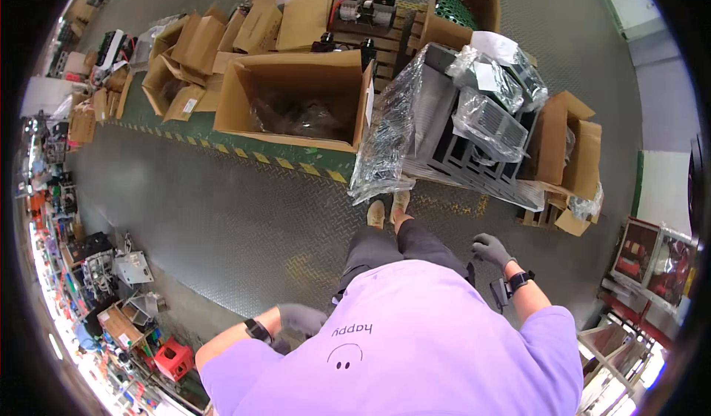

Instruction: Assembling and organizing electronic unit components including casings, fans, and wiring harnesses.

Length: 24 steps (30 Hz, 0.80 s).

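2 gloved hands hang free at the person's sides, holding nothing. Taking the grey plastic-wrapped metal rack (444, 131) as the mark, the right hand (490, 249) hangs nearest it, just short of its near edge, fingers loosely curled and a little apart. The left hand (300, 318) is well back from the rack, fingers bent inward. An open cardboard box (296, 101) sits touching the rack's left side.
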### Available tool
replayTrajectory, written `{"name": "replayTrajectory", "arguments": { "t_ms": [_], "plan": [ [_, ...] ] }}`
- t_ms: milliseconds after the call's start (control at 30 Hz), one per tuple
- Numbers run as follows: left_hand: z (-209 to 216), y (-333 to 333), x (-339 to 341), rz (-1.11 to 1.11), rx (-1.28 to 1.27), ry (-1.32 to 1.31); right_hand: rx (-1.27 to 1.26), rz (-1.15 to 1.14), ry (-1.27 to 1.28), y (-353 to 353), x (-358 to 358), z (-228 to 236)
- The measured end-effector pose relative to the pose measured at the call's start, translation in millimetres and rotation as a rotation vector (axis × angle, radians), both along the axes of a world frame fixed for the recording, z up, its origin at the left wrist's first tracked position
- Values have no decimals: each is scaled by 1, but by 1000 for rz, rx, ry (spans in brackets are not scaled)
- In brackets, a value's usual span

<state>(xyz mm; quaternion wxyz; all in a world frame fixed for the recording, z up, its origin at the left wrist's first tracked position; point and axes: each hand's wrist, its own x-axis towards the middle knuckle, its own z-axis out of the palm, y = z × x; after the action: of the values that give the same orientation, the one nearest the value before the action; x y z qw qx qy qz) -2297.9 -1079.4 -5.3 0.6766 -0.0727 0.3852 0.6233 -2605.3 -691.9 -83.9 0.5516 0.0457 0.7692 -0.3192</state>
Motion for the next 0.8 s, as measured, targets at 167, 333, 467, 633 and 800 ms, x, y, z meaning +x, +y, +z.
{"name": "replayTrajectory", "arguments": {
  "t_ms": [167, 333, 467, 633, 800],
  "plan": [
    [-4, -66, -99, 286, -288, 137, -81, -20, 14, -5, -60, -11],
    [-37, -84, -153, 477, -778, 632, -21, 38, 158, 6, -90, -42],
    [-77, -90, -183, 253, -882, 805, -6, -86, 79, -28, -88, -19],
    [-117, -94, -214, -10, -775, 827, 78, -148, 15, -63, -62, -14],
    [-139, -103, -250, -86, -605, 798, -15, -344, -99, -122, -31, 17]
  ]
}}
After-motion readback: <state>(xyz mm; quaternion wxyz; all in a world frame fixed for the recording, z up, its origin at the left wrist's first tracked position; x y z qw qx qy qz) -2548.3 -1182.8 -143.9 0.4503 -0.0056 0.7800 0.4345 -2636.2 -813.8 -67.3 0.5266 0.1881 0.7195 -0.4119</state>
